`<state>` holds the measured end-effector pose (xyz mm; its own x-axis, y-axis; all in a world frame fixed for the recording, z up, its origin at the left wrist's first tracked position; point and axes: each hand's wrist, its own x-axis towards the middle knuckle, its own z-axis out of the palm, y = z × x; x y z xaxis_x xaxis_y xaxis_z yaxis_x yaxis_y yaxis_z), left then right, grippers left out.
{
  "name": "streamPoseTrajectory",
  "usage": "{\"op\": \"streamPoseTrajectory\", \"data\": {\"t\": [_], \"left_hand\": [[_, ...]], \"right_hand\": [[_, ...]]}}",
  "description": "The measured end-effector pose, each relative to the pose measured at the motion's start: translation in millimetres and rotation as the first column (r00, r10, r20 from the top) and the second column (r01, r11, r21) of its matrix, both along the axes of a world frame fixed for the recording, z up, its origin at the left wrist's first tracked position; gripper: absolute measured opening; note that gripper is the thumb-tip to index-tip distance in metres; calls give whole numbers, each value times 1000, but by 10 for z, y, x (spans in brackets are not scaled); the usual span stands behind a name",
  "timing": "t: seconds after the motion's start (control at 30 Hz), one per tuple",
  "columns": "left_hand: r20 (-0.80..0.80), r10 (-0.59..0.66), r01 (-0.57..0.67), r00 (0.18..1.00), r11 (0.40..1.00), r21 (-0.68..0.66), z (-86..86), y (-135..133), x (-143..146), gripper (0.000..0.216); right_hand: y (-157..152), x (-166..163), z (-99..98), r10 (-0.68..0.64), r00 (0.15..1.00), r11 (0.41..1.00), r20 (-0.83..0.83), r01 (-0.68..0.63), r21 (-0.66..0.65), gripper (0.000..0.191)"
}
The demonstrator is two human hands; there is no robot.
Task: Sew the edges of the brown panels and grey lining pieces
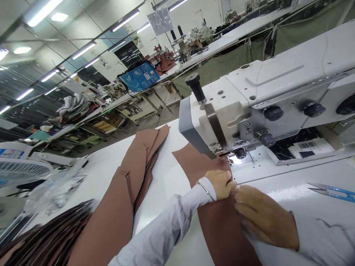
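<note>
A brown leather-like panel (224, 229) lies on the white table, its far end under the needle area of a white sewing machine (277, 88). My left hand (220, 184) rests on this panel just in front of the presser foot, fingers curled at its right edge. Right beside it, my right hand (264, 216) is closed with thumb and fingertips pinched at the same edge; it is slightly blurred. The two hands meet at the fingertips. A lit spot shows at the needle, whose tip is hard to make out.
Several more brown panels (111, 207) lie in a stack to the left, beside a pile of dark strips (52, 236). Blue-handled thread snips (332, 191) lie at right. A white fan (24, 168) and clear plastic bags (55, 188) are at far left.
</note>
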<state>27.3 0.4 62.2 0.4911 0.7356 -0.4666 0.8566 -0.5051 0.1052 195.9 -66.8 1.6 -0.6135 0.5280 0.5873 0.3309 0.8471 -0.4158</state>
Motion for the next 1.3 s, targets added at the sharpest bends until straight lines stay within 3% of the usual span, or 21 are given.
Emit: {"op": "streamPoseTrajectory", "data": {"t": [0.07, 0.17, 0.23, 0.33, 0.53, 0.73, 0.87, 1.03, 1.13, 1.3], "left_hand": [[55, 26, -32, 998, 993, 112, -51, -106, -30, 33], [139, 55, -91, 989, 959, 268, -155, -247, -68, 35], [182, 57, -112, 982, 945, 307, -220, -308, -79, 42], [219, 47, -119, 975, 938, 325, -281, -338, -80, 44], [276, 68, -170, 959, 916, 365, -328, -243, -75, 41], [307, 127, -239, 943, 902, 360, -377, -48, -91, 34], [321, 180, -294, 930, 888, 354, -413, 37, -109, 24], [465, 24, -255, 885, 861, 440, -494, -216, -111, 25], [518, 15, -284, 855, 850, 444, -535, -311, -117, 30], [510, 54, -283, 858, 879, 384, -517, -161, -122, 31]], "right_hand": [[-43, 11, -15, 80, 995, 997, 57, -79, -11, 16], [-94, -24, -55, -60, 998, 997, 31, 58, 53, 17], [-134, -49, -77, -61, 998, 990, 35, 56, 128, 23], [-180, -87, -136, 31, 997, 993, 70, -39, 115, 30], [-115, -125, -136, 17, 997, 999, 76, -21, 44, 29], [-331, -150, 101, -148, 989, 987, -24, 149, 58, 34], [-379, -216, -11, -200, 979, 975, 34, 195, 106, 27], [-347, -220, -130, -179, 978, 975, 107, 162, 155, 22], [-418, -208, -128, -175, 978, 976, 115, 157, 154, 24], [-392, -254, -167, -180, 983, 975, 44, 173, 142, 29]]}}
